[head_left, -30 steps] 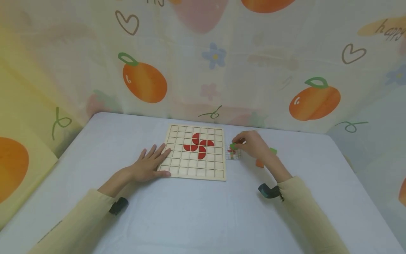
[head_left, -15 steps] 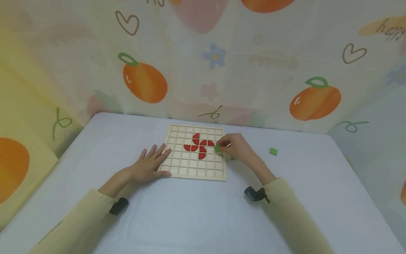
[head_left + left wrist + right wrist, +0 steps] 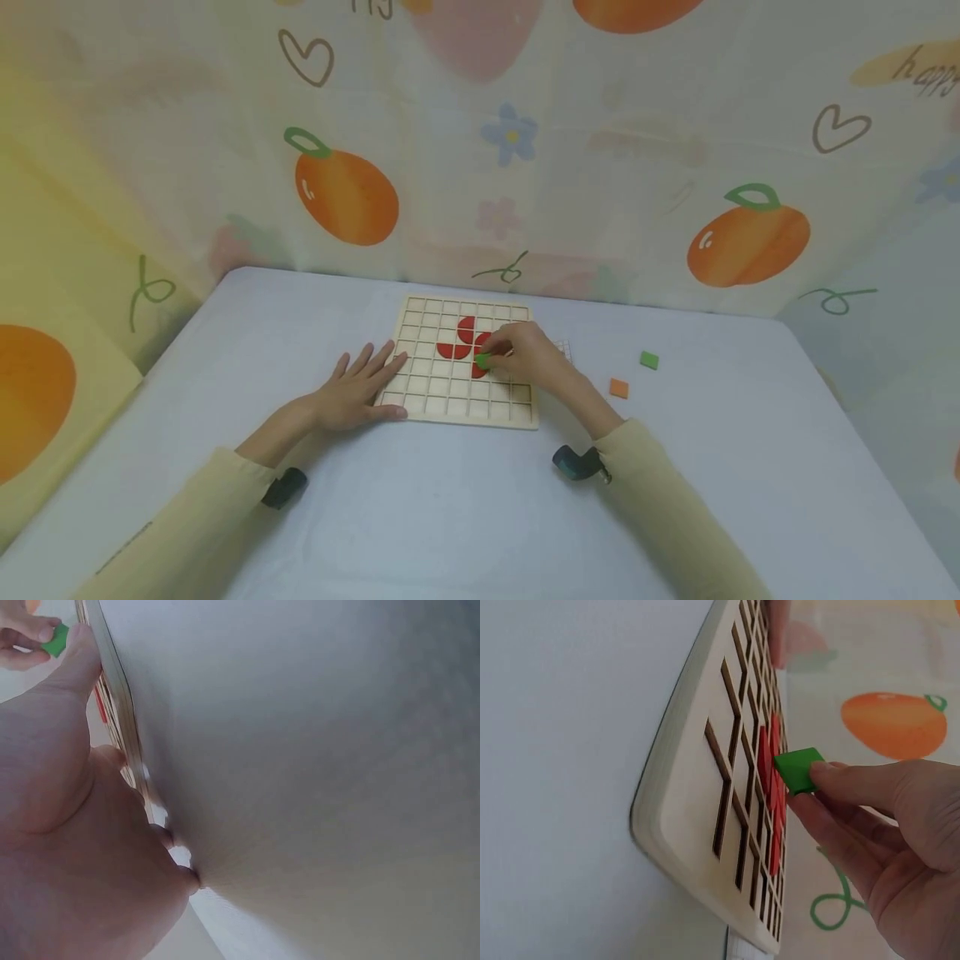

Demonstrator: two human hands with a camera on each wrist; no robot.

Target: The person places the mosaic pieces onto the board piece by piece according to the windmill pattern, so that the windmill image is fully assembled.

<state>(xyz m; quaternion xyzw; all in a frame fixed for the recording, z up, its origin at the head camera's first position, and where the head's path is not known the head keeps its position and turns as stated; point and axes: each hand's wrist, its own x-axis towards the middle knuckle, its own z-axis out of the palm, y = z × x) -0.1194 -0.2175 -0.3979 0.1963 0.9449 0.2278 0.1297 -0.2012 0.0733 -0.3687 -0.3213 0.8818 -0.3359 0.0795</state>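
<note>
A wooden grid board [image 3: 435, 408] lies on the white table, with several red quarter-round pieces [image 3: 453, 351] set in cells near its middle. Thumb and fingers of my right hand [image 3: 528, 357] pinch a green square tile [image 3: 798, 769] just above the red pieces, partly covering them in the head view. Flat at the board's left edge, my left hand [image 3: 348, 400] spreads its straight fingers, with thumb and fingertips touching the rim. In the left wrist view the green tile shows beyond my left thumb [image 3: 79, 660].
Right of the board lie an orange square tile [image 3: 618, 388] and another green tile [image 3: 649, 360]. A small gridded card [image 3: 564, 349] sticks out from behind my right hand. A patterned cloth [image 3: 510, 183] hangs behind the table [image 3: 420, 517].
My right hand has carried the green tile leftward, from over the card to over the middle of the board. The orange tile is uncovered now. My left hand stays in place.
</note>
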